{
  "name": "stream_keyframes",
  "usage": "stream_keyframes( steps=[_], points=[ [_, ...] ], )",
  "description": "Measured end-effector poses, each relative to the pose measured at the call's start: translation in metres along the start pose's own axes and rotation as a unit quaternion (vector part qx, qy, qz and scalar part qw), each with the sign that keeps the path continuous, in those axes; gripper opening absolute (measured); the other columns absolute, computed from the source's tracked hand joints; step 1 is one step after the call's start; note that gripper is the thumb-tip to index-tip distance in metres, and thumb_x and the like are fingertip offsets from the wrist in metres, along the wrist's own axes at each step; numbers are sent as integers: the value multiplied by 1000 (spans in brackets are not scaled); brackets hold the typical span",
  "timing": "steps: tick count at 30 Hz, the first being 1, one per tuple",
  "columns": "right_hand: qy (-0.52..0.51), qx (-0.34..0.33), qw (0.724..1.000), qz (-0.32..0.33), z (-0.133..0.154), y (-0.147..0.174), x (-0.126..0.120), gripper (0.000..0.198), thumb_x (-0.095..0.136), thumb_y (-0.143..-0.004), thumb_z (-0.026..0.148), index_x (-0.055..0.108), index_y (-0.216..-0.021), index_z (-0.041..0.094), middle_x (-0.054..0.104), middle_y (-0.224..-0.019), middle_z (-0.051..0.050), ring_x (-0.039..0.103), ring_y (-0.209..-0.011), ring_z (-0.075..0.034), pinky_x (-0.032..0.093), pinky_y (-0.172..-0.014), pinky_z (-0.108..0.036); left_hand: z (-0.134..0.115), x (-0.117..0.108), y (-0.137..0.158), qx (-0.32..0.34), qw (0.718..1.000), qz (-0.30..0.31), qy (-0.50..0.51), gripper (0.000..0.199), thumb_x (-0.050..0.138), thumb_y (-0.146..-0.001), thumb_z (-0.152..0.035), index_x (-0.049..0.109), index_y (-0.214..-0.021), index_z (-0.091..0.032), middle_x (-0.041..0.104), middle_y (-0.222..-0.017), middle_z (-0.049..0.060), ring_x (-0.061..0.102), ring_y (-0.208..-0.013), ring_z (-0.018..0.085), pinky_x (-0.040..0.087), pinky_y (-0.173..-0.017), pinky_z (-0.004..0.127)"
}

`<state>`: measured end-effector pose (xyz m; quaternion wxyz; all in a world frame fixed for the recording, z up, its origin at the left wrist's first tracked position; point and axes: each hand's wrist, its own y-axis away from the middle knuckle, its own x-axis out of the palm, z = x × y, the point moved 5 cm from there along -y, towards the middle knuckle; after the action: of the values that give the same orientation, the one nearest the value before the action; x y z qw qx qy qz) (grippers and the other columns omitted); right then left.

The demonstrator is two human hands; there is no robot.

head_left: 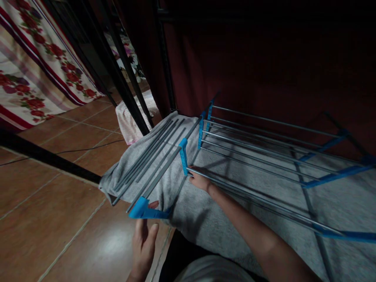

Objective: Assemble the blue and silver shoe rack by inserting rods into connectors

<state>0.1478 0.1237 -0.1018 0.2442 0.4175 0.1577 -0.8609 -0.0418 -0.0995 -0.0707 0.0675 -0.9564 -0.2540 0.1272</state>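
Note:
A partly assembled drying rack of grey metal rods and blue plastic brackets lies on a grey cloth. My right hand is closed round the front rod end, against an upright blue bracket. Below another blue bracket, at the near corner, is my left hand. Its thumb stands apart, and its fingers pass behind the bracket, with a fingertip showing above it. Several loose grey tubes lie on the cloth's left part.
The grey cloth covers a surface bordered by a black metal frame. A dark red curtain hangs behind. On the left are a tiled floor, a thin cable, a striped cloth and a flowered curtain.

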Motion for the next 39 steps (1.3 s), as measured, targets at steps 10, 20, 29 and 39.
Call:
stream_keyframes(
  steps=[10, 20, 29, 39],
  points=[
    [3, 16, 1000, 15, -1, 0, 8, 36, 57, -82, 11, 66, -114, 24, 68, -121, -2, 58, -117, -20, 46, -102, -29, -46, 41, -34, -60, 976, -41, 203, 72, 41, -80, -77, 71, -70, -12, 58, -50, 7, 49, -42, 17, 39, -44, 31],
    [-23, 19, 1000, 7, -4, 1, 16, 42, 55, -84, 10, 64, -122, 25, 69, -121, -2, 59, -116, -20, 46, -101, -29, -35, 41, -34, -29, 976, -75, 203, 67, 38, -77, -75, 67, -57, -18, 51, -44, 5, 47, -44, 17, 33, -41, 30],
    [-17, 12, 1000, 7, 3, 4, 9, 43, 51, -85, 9, 63, -125, 18, 68, -124, -7, 59, -118, -20, 41, -108, -29, -32, 45, -30, -36, 972, -122, 198, 67, 35, -81, -75, 62, -56, -19, 49, -44, 4, 44, -42, 15, 28, -39, 29],
    [-14, 32, 999, 11, 4, 6, 5, 47, 52, -84, 8, 64, -128, 19, 71, -123, -9, 64, -113, -21, 46, -103, -27, -43, 41, -34, -56, 973, -48, 220, 79, 30, -84, -81, 67, -74, -13, 64, -60, 8, 55, -51, 17, 45, -50, 30]
  ],
)
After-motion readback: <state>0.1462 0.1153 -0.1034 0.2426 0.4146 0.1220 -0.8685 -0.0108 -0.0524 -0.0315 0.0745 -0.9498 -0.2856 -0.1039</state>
